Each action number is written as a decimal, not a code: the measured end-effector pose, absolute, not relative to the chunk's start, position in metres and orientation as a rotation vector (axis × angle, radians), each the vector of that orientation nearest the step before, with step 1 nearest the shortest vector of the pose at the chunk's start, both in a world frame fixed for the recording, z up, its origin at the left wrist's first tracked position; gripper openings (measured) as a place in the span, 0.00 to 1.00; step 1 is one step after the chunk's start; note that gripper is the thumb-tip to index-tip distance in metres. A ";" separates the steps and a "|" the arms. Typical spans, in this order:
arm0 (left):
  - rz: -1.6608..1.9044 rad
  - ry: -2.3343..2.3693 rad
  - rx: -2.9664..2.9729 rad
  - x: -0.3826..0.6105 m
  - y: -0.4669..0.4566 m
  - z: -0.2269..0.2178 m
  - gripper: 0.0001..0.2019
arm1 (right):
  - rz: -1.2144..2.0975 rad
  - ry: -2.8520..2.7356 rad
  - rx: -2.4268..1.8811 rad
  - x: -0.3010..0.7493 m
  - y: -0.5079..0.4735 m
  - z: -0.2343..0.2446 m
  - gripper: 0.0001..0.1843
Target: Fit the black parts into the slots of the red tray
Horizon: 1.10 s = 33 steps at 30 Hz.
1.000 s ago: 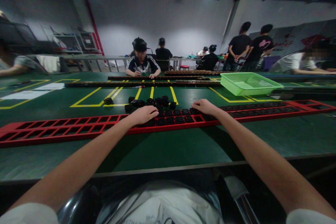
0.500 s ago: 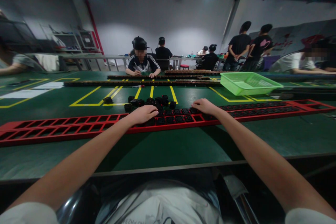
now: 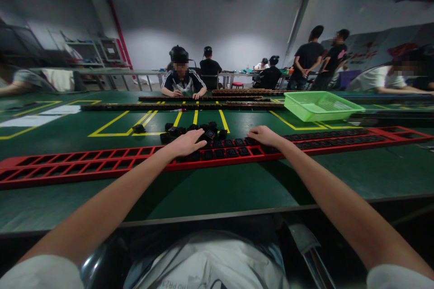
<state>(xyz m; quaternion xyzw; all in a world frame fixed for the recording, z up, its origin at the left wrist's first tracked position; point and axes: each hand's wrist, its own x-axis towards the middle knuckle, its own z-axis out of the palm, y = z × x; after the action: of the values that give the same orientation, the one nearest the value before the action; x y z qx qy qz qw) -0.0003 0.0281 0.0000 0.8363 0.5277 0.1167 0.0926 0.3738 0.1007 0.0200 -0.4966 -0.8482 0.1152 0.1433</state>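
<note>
A long red frame [image 3: 111, 174] with two rows of square openings lies across the green table. Black square pieces [image 3: 229, 143] fill its middle and right-hand openings, while the left openings hold none. Over the middle of the frame is my left hand [image 3: 186, 143], fingers stretched out and thumb apart. Its fingertips are beside a loose pile of black square pieces [image 3: 210, 133] behind the frame. My right hand [image 3: 266, 136] is at the frame's back row, fingers curled down together over a slot; what is under the fingertips is hidden.
A light green plastic basket [image 3: 322, 107] stands behind the frame at right. One loose black piece [image 3: 139, 128] lies left of the pile. Yellow tape lines [image 3: 111, 135] mark the table. Long dark strips [image 3: 176, 107] lie farther back, with a co-worker [image 3: 183, 76] seated opposite.
My left hand's fingers have straightened and its thumb has spread. A black piece now shows at its fingertips on the pile. My right hand has stayed in almost the same place.
</note>
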 end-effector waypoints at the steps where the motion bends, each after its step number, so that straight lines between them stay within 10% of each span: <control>1: 0.336 1.577 2.486 0.001 0.028 0.000 0.38 | 0.334 -2.445 -1.423 0.374 0.101 0.020 0.24; 17: 0.769 1.888 2.263 -0.012 0.042 -0.005 0.10 | 0.338 -2.458 -1.448 0.374 0.101 0.020 0.23; 33: 0.852 1.805 2.262 -0.005 0.029 0.001 0.11 | 0.313 -2.496 -1.410 0.377 0.105 0.017 0.24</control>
<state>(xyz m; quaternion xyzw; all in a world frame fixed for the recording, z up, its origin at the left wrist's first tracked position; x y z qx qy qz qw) -0.0048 0.0287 0.0014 0.7482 0.5973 0.2820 0.0625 0.3771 0.1054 0.0169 -0.4848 -0.8584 0.1076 0.1287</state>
